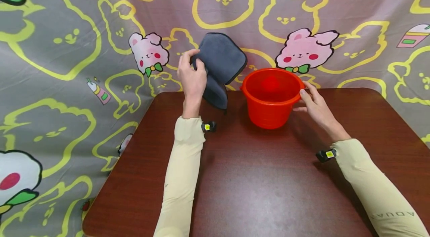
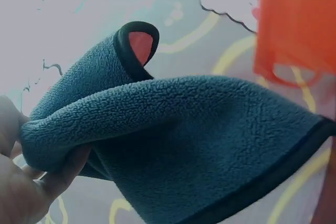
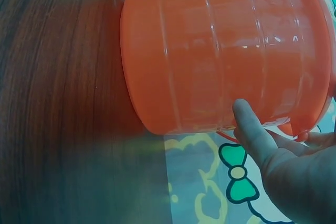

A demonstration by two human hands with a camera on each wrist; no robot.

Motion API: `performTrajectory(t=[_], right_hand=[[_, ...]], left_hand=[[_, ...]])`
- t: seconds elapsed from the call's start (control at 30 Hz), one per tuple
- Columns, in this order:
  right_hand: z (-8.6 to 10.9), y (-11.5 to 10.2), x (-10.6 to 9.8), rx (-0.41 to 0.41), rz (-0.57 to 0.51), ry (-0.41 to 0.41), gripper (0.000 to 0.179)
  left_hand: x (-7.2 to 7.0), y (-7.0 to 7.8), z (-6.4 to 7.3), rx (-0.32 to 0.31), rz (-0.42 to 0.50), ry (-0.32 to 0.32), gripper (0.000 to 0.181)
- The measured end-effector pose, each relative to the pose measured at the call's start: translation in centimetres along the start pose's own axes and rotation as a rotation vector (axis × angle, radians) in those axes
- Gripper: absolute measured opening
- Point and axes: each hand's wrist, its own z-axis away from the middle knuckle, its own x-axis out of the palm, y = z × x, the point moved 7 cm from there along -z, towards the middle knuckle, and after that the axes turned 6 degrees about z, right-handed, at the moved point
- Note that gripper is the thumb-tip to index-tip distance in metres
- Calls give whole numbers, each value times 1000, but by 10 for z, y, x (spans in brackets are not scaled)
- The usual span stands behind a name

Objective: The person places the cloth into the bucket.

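In the head view, my left hand [image 1: 193,74] pinches a grey-blue cloth [image 1: 221,58] with dark edging, held up left of a red plastic bucket [image 1: 268,112]. The cloth hangs folded, its lower part drooping over the table's back edge. Close up in the left wrist view, the fleecy cloth [image 2: 173,114] bends out from between my thumb and fingers. My right hand [image 1: 315,106] touches the upright bucket's right side near its rim, fingers fairly straight. In the right wrist view, one digit lies against the bucket wall [image 3: 210,56]; the other fingers are partly hidden near the rim.
The dark brown table [image 1: 262,188] stretches toward me under both forearms. Behind it and along the left hangs a cartoon-patterned curtain [image 1: 228,13], close to the table's back edge. A rounded red shape shows inside the bucket; its nature is unclear.
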Motion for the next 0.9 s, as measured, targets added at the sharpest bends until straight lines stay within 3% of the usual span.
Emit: performTrajectory(t=[0.2,0.33,0.63,0.9], right_hand=[[0,-1,0,3,6,-5,61],[-1,0,-1,-2,-9,-7,61],[0,1,-3,9,6,-18,60],[1,0,-3,4,11,-22,60]], left_hand=[[8,21,-7,24,88,43,23],[12,36,-9,75,154,72,24],[32,61,-5,127,335,82,25],[55,77,10,80,388,80,24]])
